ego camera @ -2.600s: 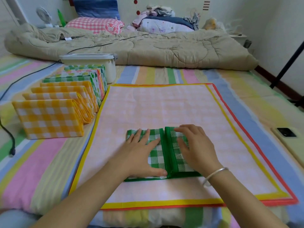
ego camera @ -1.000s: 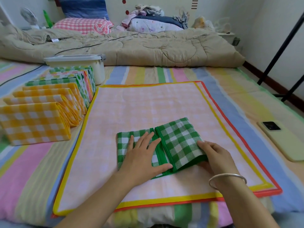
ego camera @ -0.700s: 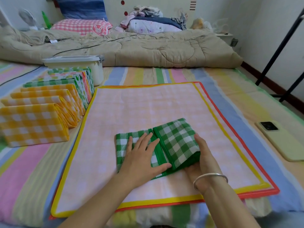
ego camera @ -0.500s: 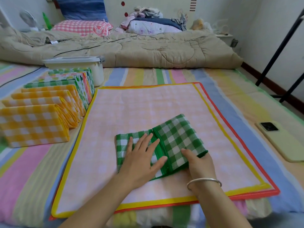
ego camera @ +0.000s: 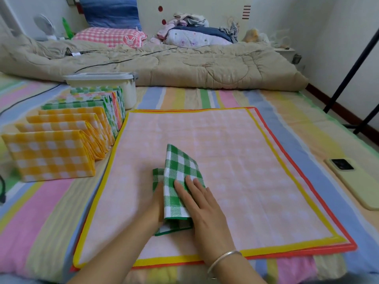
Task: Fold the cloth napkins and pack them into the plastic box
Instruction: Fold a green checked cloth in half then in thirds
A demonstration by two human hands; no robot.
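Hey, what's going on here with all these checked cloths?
A person is folding a green checked napkin on the pink mat. The right hand presses on its raised flap; the left hand lies partly hidden beneath that flap. Folded napkins stand in a row to the left, with the lidded plastic box behind them.

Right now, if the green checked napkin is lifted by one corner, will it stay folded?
Probably floppy: the flap of the green checked napkin bends over and the right hand presses it down with straight fingers. Likely light: its layers look thin. It might keep creases, as the yellow checked napkins stand folded on edge unaided.
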